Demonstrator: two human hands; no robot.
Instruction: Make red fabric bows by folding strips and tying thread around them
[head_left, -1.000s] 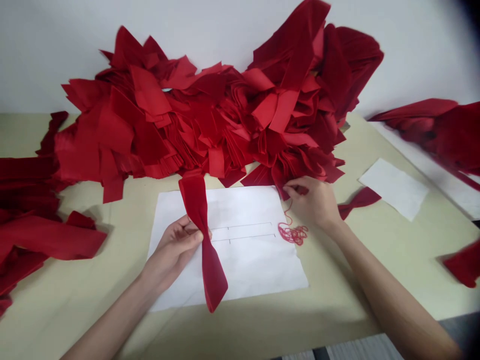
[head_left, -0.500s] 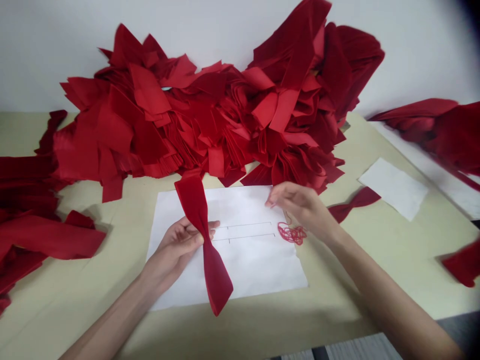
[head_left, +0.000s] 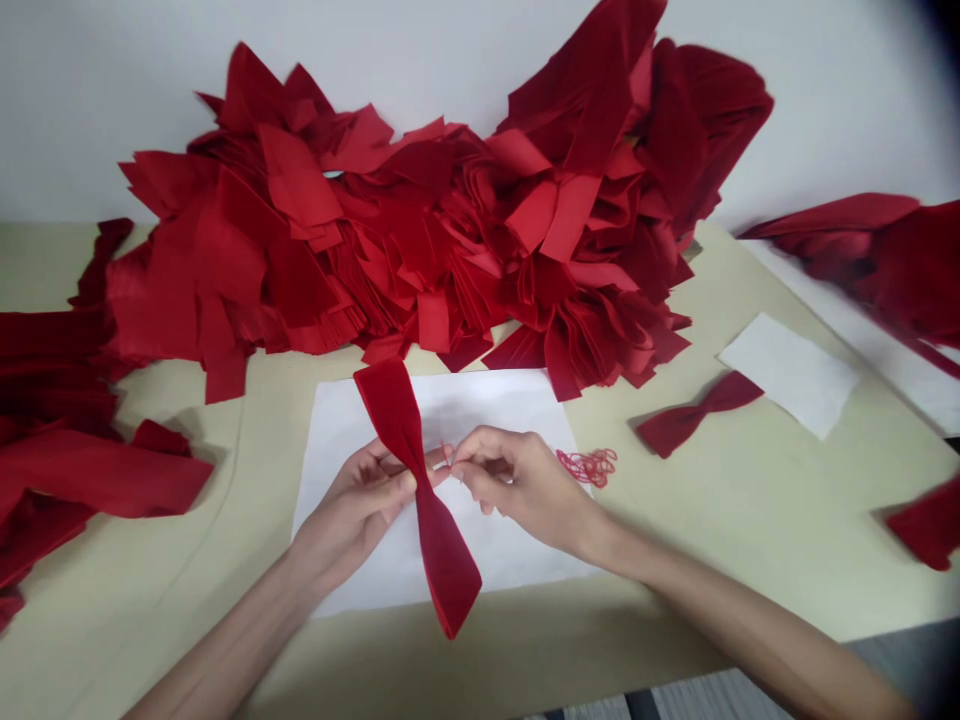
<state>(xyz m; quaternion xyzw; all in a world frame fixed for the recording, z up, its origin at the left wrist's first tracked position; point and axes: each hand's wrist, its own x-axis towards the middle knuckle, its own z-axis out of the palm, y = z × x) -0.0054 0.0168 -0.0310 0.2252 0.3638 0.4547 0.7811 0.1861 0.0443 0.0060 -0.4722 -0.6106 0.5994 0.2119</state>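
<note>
My left hand (head_left: 358, 505) pinches the gathered middle of a red fabric bow (head_left: 420, 490), which stands tilted over a white paper sheet (head_left: 510, 400) marked with thin lines. My right hand (head_left: 517, 485) is closed beside that pinched middle, its fingertips holding a thin red thread or band (head_left: 447, 455) against the bow. A small tangle of red elastic bands (head_left: 587, 466) lies on the paper's right edge, just beyond my right hand.
A large heap of red fabric pieces (head_left: 450, 220) fills the back of the beige table (head_left: 750, 520). A finished bow (head_left: 694, 412) and a white sheet (head_left: 787, 372) lie to the right. More red fabric sits at the left (head_left: 67, 440) and right (head_left: 885, 260) edges.
My right hand left the fabric heap and the band tangle and moved left to the bow's middle, carrying a thin red band. The bow tilted slightly in my left hand.
</note>
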